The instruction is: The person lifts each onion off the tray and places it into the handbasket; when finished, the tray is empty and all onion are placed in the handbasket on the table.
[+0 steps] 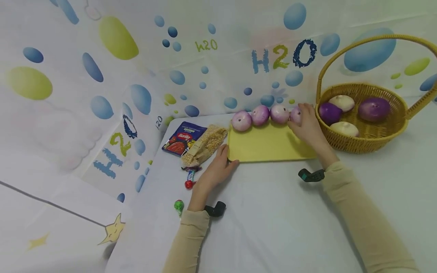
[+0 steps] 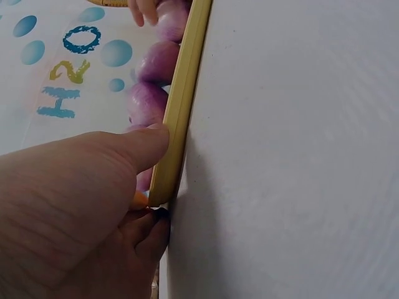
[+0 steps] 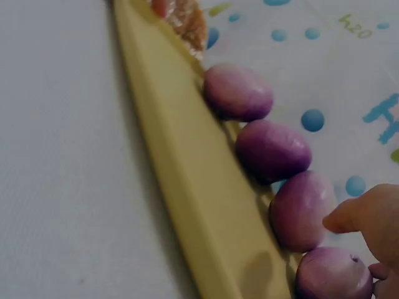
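Table [image 1: 266,216], working from its left edge: a packet [image 1: 177,143], a bag [image 1: 206,144] overlapping it, close to the board's left edge. Yellow board [image 1: 263,148] next; three onions [image 1: 260,115] in a row along its far edge, a fourth onion [image 1: 295,115] at the far right corner. Basket [image 1: 362,146] just past the board's right edge, more onions in it, purple and pale. Trouble, as I judge it: round things so near a rim; a bump from the right hand [image 1: 308,125], or the board tipped at its left, could roll one off the far edge. Grip: left hand [image 1: 216,167] at the near left corner, thumb spread from fingers, touching the board, not clenched. Right hand: fingers bent round the fourth onion, thumb at its near side. One fingertip [image 3: 336,221] reaches the third; contact there, cannot tell.
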The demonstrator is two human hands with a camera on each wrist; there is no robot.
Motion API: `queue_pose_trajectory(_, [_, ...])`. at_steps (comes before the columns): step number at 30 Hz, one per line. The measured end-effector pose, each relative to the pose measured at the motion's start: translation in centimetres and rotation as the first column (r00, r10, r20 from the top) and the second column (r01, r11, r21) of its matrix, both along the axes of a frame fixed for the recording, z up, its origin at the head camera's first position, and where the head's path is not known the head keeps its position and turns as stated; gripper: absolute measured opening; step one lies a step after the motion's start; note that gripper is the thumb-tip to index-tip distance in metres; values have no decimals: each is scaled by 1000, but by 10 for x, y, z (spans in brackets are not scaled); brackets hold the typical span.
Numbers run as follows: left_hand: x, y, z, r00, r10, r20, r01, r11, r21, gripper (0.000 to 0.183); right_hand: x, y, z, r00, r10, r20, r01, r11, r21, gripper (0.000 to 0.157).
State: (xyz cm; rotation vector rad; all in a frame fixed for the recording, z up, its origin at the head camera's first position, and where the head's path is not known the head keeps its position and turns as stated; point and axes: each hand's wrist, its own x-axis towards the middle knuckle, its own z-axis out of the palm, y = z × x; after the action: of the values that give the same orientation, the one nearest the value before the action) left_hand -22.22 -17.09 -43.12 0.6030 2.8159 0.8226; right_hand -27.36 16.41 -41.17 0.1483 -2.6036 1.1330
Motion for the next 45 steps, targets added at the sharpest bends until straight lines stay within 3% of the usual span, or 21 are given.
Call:
queue_pose_trajectory(6, [1, 1, 0, 1000, -17, 9, 17, 1000, -20, 72, 7, -8, -7, 991, -100, -91, 108, 990, 92, 69])
queue_pose_trajectory(11, [1, 2, 2, 1000, -21, 23, 21, 1000, -21, 72, 12, -15, -1, 986, -159, -58, 166, 975, 148, 60])
queue_pose_trajectory(20, [4, 1, 1, 1000, -19, 12, 19, 1000, -10, 72, 17, -18, 10, 982, -87, 169, 49, 974, 219, 65])
queue_pose_trajectory(27, [5, 1, -2, 1000, -20, -1, 20, 1000, 7, 72, 17, -20, 30, 982, -29, 186, 7, 993, 116, 71])
queue_pose_trajectory(31, [4, 2, -3, 1000, -25, -17, 25, 1000, 3, 71, 20, -11, 51, 988, -74, 138, 73, 997, 13, 80])
queue_pose_trajectory(35, [3, 2, -2, 999, -27, -23, 27, 1000, 0, 71, 28, 10, 70, 982, -168, 91, 177, 979, -100, 83])
queue_pose_trajectory(41, [4, 2, 2, 1000, -9, -4, 9, 1000, 1, 72, 39, 54, 82, 926, -346, 153, 369, 916, -160, 84])
queue_pose_trajectory(45, [4, 2, 3, 1000, -2, -4, 2, 1000, 5, 71, 46, 84, 81, 890, -415, 191, 445, 880, -166, 82])
